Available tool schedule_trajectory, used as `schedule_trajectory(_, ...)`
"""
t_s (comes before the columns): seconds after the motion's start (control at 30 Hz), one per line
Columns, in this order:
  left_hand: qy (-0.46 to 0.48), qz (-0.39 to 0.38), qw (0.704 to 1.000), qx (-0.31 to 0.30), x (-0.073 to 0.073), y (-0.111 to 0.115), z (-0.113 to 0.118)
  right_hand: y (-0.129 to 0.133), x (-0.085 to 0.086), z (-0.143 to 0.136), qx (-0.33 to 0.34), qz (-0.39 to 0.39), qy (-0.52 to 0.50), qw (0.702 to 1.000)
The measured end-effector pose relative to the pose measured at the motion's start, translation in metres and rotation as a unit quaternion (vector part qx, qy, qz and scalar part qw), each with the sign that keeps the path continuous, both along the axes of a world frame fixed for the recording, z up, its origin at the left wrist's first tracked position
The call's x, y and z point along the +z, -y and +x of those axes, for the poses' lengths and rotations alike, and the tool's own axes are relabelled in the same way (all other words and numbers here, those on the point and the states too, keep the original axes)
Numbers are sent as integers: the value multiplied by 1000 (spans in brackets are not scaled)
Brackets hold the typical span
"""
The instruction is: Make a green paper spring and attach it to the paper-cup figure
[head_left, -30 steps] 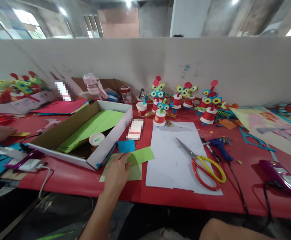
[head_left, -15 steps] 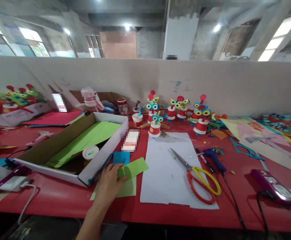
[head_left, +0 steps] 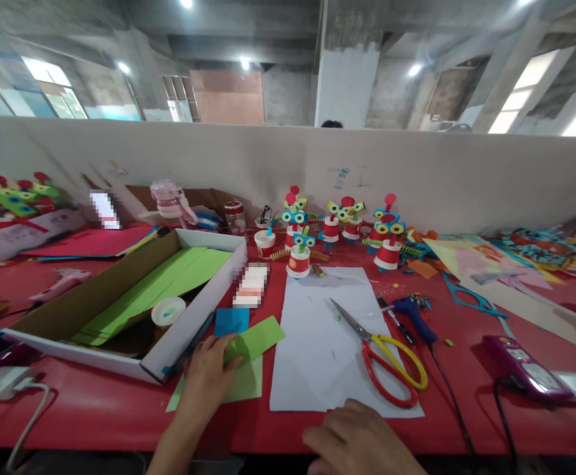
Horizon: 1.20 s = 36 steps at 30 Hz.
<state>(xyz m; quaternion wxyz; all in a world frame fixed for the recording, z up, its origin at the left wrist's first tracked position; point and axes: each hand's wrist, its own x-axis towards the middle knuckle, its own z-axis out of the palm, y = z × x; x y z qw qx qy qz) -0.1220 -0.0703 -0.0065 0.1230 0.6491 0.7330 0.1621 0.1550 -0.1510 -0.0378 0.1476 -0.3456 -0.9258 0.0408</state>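
Observation:
My left hand (head_left: pixel 211 366) is closed on a bright green paper strip (head_left: pixel 260 336), thumb below and fingers on top. The strip's right end overlaps the edge of the white paper (head_left: pixel 312 349). Under it lies a paler green paper piece (head_left: pixel 248 382), and just behind is a blue paper square (head_left: pixel 231 320). My right hand (head_left: pixel 357 435) is low at the table's front edge, fingers loosely bent and apart, holding nothing visible. Beyond it, scissors (head_left: pixel 367 338) with red and yellow handles lie partly spread on the white paper.
A white box (head_left: pixel 201 297) of green sheets stands left. Several paper-cup figures (head_left: pixel 298 262) line the back. A blue glue gun (head_left: pixel 414 316), black pen (head_left: pixel 397 322) and purple device (head_left: pixel 528 369) lie right. Cords hang over the front edge.
My right hand has come into view at the bottom. The whole view has shifted slightly. My left hand keeps its hold on the green strip.

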Motion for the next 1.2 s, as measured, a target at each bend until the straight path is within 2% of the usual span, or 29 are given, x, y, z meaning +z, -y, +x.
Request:
schedule_trajectory(0.1,17,64,998,-18,-9,1,-2,-8,37,0,-73,29,-29,996)
schedule_trajectory(0.17,25,103,994,-31,-14,2,-2,-4,47,1,-97,48,-48,993)
schedule_trajectory(0.3,47,151,986,-46,-18,10,2,1,42,6,-125,50,-76,988)
schedule_trajectory(0.43,-37,163,986,12,-20,23,9,-3,36,7,-130,42,-103,985)
schedule_trajectory(0.53,-59,137,988,-47,-20,29,17,-7,35,-2,-115,33,-120,985)
schedule_trajectory(0.63,-41,132,987,-84,-19,33,21,-16,37,-22,-87,-6,-116,989)
schedule_trajectory(0.87,40,163,984,-65,-12,38,9,-46,36,-77,-57,-22,-37,997)
schedule_trajectory(1.07,156,116,964,-178,2,33,-3,-60,29,-91,-57,-53,-41,996)
schedule_trajectory(1.1,170,129,962,-173,2,34,-5,-61,29,-90,-52,-52,-52,996)
schedule_trajectory(1.2,169,199,960,-101,-4,43,-11,-68,32,-83,-49,-35,-89,994)
